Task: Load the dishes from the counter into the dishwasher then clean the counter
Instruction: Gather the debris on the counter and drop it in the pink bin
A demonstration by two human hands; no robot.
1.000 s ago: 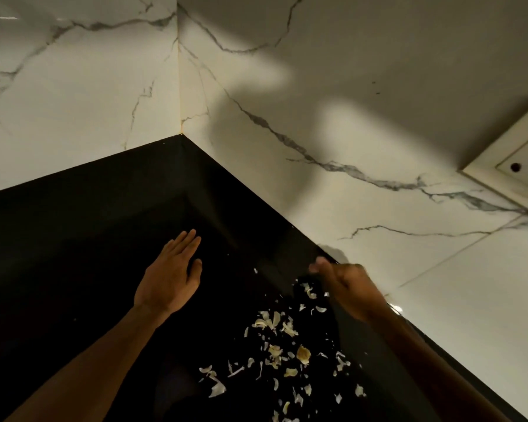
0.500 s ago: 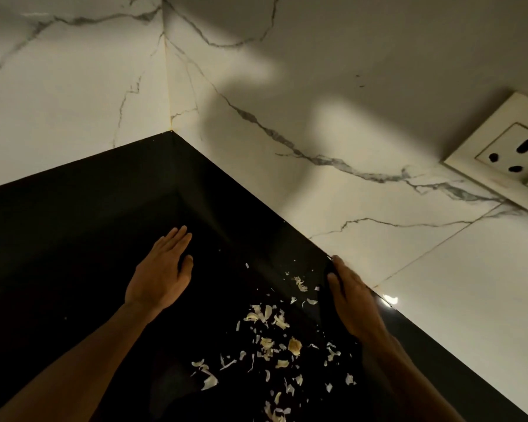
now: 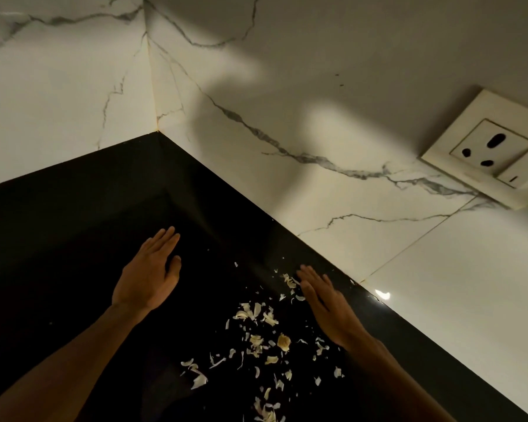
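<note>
Peels (image 3: pixel 256 339) are lying scattered on the black counter (image 3: pixel 73 239), mostly behind and left of the right hand's (image 3: pixel 326 309) fingertips, a few touching them. They're looking papery, light, flyaway: likely better swept with a flat palm edge than pinched. Right fingers are lying straight, holding nothing. Left hand (image 3: pixel 148 275) is resting flat, fingers extended, well apart from the debris.

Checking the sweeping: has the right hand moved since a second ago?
Yes. The right hand has opened flat and shifted toward the wall edge of the counter, beside the scraps.
</note>
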